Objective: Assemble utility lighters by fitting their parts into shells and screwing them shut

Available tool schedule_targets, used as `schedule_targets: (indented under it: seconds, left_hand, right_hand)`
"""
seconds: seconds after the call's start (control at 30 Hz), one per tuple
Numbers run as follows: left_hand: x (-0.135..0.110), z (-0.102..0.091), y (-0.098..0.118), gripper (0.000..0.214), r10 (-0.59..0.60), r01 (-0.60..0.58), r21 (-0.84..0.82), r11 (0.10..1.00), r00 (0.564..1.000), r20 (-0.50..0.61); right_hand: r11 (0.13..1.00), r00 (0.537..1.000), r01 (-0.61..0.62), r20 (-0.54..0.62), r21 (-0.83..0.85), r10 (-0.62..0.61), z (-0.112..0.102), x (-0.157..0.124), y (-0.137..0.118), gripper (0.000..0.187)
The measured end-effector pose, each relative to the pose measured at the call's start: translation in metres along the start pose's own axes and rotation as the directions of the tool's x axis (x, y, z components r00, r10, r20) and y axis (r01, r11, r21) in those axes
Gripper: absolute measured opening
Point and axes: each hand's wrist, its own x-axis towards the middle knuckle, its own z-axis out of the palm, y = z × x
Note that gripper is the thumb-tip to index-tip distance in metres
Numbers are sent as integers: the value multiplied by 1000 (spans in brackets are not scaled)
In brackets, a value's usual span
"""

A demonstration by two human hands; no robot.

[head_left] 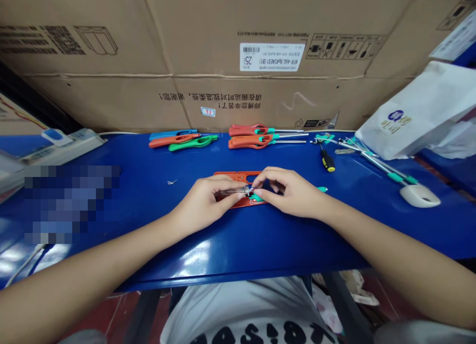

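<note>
An orange lighter shell (238, 177) lies open on the blue table (230, 240) in front of me. My left hand (203, 202) is closed in a pinch on a clear tube with a metal end (234, 191), held over the shell. My right hand (293, 193) is closed too, its fingertips pinching a small teal part (256, 198) right where the tube ends. A teal tip (323, 189) sticks out beyond my right hand.
Finished long lighters lie at the table's back: blue, orange and green (182, 139), two orange ones (253, 137). A small screwdriver (327, 161), metal tubes with teal ends (375, 161), a white dish (419, 195) and a white paper bag (416, 111) sit right. Cardboard boxes (223, 56) wall the back.
</note>
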Motion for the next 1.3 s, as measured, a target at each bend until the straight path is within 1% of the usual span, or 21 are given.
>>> schedule_targets:
  seconds: [0.03,0.1,0.17,0.27,0.43,0.63,0.8,0.9,1.0,1.07,1.13,1.3]
  left_hand:
    - [0,-3,2,25,33,-34,60,998,999,7]
    - [-1,-8,4,25,67,-72,148,986,997,42]
    - [-2,-11,6,26,64,-81,197,977,994,91]
    - [-3,-13,7,27,43,-79,230,970,987,156]
    - [-3,-11,9,24,47,-106,281,954,977,208]
    - [-4,-11,11,23,101,-166,342,925,975,200]
    - [-3,-13,11,15,148,-210,366,907,970,192]
    - [-1,-16,11,12,165,-231,409,883,968,189]
    - [-1,-18,10,11,161,-228,434,872,969,186]
    - [-1,-19,9,12,149,-214,419,882,972,182]
    - [-1,-19,9,13,138,-201,389,899,973,184]
    - [0,-17,8,12,126,-187,380,906,976,180]
  right_hand:
    - [997,998,61,10,-44,-60,-2,-1,0,20]
    - [979,987,155,66,-133,-147,-5,-3,-1,31]
    - [958,974,204,141,-204,-177,-6,-4,-1,38]
    - [940,962,225,210,-257,-173,-6,-4,0,36]
    - [919,954,260,229,-296,-196,-5,-4,4,28]
    - [914,950,269,240,-303,-200,-6,-3,5,27]
    - [912,949,279,232,-302,-214,-6,-3,3,32]
    - [903,944,294,241,-312,-225,-7,-2,2,33]
    - [879,927,325,301,-349,-224,-9,-4,-1,41]
    - [862,910,351,349,-367,-223,-12,-6,-3,48]
    - [851,899,366,380,-378,-218,-14,-8,-4,51]
    - [843,895,375,388,-386,-221,-16,-10,-4,52]
